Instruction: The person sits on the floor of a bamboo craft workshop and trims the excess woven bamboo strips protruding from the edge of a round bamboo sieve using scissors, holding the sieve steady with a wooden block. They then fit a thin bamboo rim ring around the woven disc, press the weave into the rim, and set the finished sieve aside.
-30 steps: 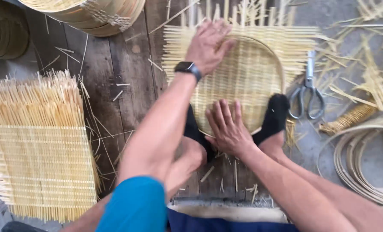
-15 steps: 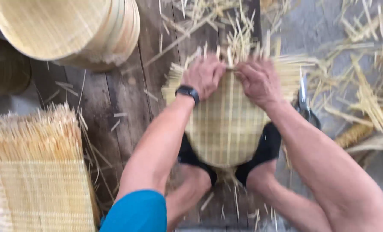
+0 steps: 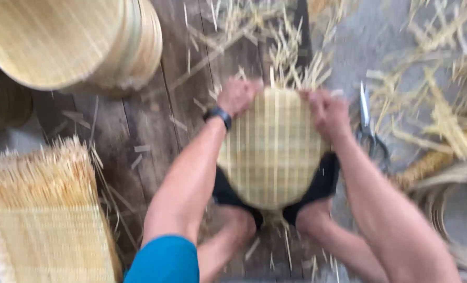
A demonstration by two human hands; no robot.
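A woven bamboo mat (image 3: 270, 152) bulges upward between my two hands, its loose strip ends sticking out at the far edge. My left hand (image 3: 237, 95), with a dark watch on the wrist, grips the mat's far left edge. At the far right edge my right hand (image 3: 325, 111) grips it too. Both feet in black socks (image 3: 325, 183) press on the mat's near sides. The frame is blurred by motion.
A stack of round bamboo trays (image 3: 71, 44) stands at the upper left. Flat woven mats (image 3: 45, 220) lie piled at the lower left. Scissors (image 3: 368, 126) lie right of my right hand among loose bamboo strips (image 3: 443, 115). Coiled bamboo rims (image 3: 453, 199) sit at the right.
My right hand went from the mat's near edge to its far edge. Both hands have drawn the mat's sides inward, so the flat mat now bows up narrower. The view shifted down and right.
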